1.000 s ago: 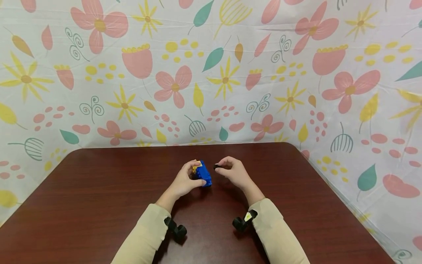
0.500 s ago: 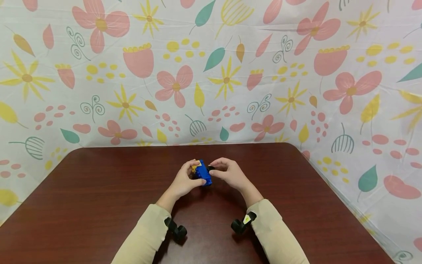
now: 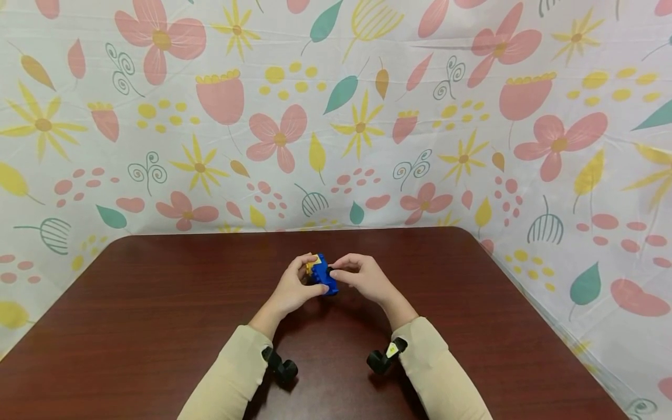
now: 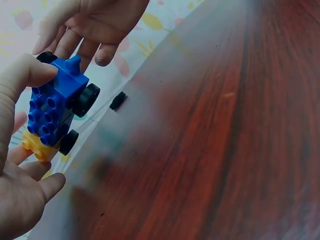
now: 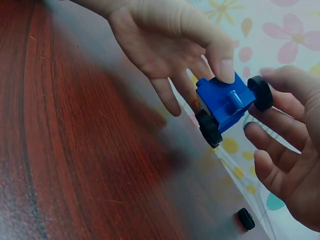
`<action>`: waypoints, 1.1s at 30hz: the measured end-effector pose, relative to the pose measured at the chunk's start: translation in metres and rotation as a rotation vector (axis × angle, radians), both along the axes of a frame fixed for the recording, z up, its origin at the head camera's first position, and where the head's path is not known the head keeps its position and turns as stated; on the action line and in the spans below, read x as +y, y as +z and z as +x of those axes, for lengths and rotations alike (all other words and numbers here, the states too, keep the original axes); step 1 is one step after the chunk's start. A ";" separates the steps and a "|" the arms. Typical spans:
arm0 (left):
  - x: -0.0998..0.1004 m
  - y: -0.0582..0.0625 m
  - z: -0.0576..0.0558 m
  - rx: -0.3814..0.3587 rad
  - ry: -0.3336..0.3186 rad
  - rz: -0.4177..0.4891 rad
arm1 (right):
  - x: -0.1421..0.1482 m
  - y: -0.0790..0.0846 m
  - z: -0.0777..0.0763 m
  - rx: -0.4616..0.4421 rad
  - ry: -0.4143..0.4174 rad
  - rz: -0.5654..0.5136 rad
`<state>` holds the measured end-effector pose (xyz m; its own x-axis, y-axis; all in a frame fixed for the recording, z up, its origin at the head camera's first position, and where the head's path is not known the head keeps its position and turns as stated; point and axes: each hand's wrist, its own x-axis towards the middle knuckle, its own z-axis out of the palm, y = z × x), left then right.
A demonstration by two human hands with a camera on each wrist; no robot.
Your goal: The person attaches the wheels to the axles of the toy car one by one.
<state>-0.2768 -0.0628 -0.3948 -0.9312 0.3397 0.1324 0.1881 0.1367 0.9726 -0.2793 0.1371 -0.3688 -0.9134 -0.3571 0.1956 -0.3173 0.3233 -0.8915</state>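
Note:
A small blue brick car (image 3: 323, 275) with a yellow piece (image 4: 34, 145) at one end is held above the brown table (image 3: 157, 303). My left hand (image 3: 311, 276) grips it, thumb on its top edge and fingers behind. Two black wheels (image 4: 88, 99) show on one side in the left wrist view. My right hand (image 3: 340, 270) pinches another black wheel (image 5: 262, 92) at the end of the car's blue axle peg (image 5: 235, 98). I cannot tell whether that wheel is seated.
One loose black wheel (image 5: 245, 218) lies on the table beyond the hands, also seen as a dark piece (image 4: 118, 100) in the left wrist view. A flowered cloth (image 3: 336, 116) hangs behind and to the right of the table.
My right hand has moved left with the black wheel, from a gap beside the car to touching its side. The left hand and car have stayed put.

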 end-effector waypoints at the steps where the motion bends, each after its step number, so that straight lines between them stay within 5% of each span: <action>1: 0.000 0.001 0.001 0.005 0.002 -0.002 | 0.000 -0.003 -0.002 0.002 -0.010 -0.005; 8: 0.004 0.000 0.004 0.072 0.011 -0.012 | 0.000 -0.024 -0.017 -0.022 -0.078 -0.036; 13: 0.006 0.000 0.004 0.091 0.022 0.015 | -0.001 -0.028 -0.018 -0.141 -0.096 -0.029; 20: 0.008 0.001 0.007 0.110 0.035 -0.001 | 0.002 -0.028 -0.017 -0.364 0.001 -0.099; 26: 0.009 0.002 0.007 0.122 0.038 -0.011 | 0.004 -0.026 -0.015 -0.443 0.097 -0.187; 33: 0.011 -0.029 -0.015 0.137 0.068 -0.012 | 0.005 -0.029 -0.015 -0.452 0.162 -0.249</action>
